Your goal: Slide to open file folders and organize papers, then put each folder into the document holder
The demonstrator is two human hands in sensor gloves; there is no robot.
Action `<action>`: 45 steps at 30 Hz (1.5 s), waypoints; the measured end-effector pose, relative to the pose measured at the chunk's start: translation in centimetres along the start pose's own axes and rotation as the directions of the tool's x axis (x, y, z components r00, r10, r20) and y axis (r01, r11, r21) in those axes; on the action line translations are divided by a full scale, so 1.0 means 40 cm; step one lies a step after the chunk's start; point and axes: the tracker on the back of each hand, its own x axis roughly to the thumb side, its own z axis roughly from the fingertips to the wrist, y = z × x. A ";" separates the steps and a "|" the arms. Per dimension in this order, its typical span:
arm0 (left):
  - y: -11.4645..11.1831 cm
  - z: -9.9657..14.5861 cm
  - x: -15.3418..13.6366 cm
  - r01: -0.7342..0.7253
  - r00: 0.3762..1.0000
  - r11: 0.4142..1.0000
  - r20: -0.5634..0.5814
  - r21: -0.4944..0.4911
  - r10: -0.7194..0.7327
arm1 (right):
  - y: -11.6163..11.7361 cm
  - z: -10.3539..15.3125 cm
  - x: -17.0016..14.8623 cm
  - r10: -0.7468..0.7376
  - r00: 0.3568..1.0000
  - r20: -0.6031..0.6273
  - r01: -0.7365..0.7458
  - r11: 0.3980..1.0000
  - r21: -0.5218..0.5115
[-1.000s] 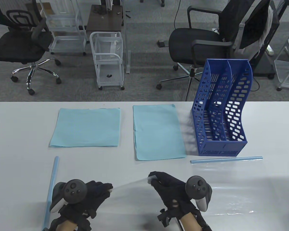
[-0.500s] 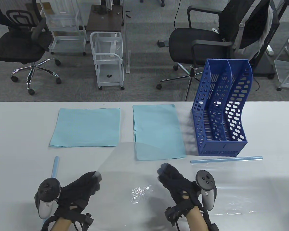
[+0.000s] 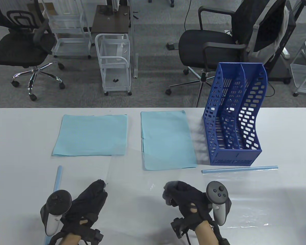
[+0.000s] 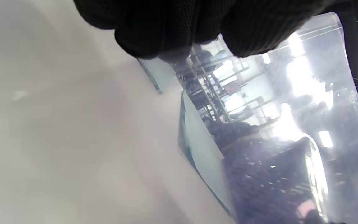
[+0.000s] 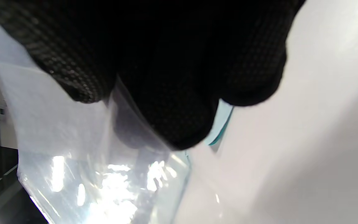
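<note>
A clear plastic folder (image 3: 135,176) lies open near the table's front edge, one leaf lifted between my hands. My left hand (image 3: 103,184) pinches its left edge; in the left wrist view the fingers (image 4: 172,31) close on the clear folder (image 4: 275,93). My right hand (image 3: 168,192) pinches the folder's right side; the right wrist view shows its fingers (image 5: 172,109) clamped on the clear folder (image 5: 89,174). Two stacks of light blue paper, the left stack (image 3: 90,134) and the right stack (image 3: 167,139), lie behind it. The blue document holder (image 3: 232,154) stands at the right.
A light blue slide bar (image 3: 57,177) lies left of my left hand. A second slide bar (image 3: 239,169) lies in front of the holder, with another clear sheet (image 3: 257,201) flat on the table below it. Office chairs and white carts stand beyond the table.
My left hand turned over and swung the folder's clear leaf up and towards the paper stacks. My right hand rotated and drew slightly back, still holding the folder.
</note>
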 end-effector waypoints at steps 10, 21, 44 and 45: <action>-0.057 0.036 0.068 0.224 0.973 0.974 0.044 0.030 -0.226 | 0.044 0.006 -0.012 0.094 0.992 -0.090 -0.101 0.992 -0.075; -0.196 0.016 0.084 0.059 0.989 0.933 0.150 -0.354 -0.006 | 0.161 0.011 -0.004 0.170 0.985 -0.042 -0.170 0.985 -0.010; -0.200 0.014 0.059 -0.093 0.995 0.934 -0.058 -0.345 0.078 | 0.259 0.021 0.005 0.127 0.992 0.003 -0.126 0.980 0.157; -0.197 0.011 0.056 -0.108 0.994 0.931 -0.071 -0.349 0.088 | 0.255 0.020 0.008 0.137 0.991 0.009 -0.137 0.979 0.153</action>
